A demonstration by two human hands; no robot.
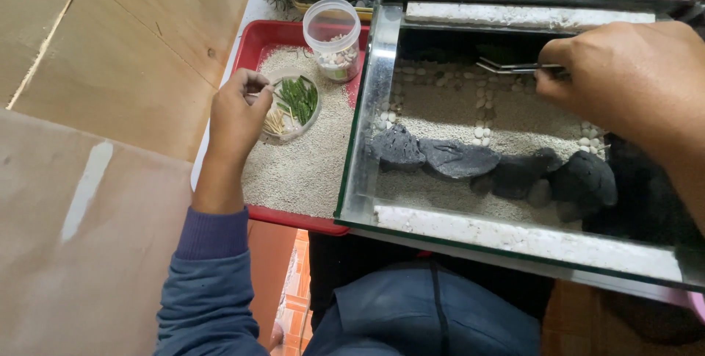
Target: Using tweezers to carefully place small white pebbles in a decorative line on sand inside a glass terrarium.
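Steel tweezers (514,68) pinched in right hand (631,77) fingers over glass tank (365,143), left hand (239,110) fingers closed on green sprig (297,99).

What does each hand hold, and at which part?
The right hand holds metal tweezers at their rear end, tips pointing left inside the glass tank. The left hand pinches a thin plant stem over the small dish.
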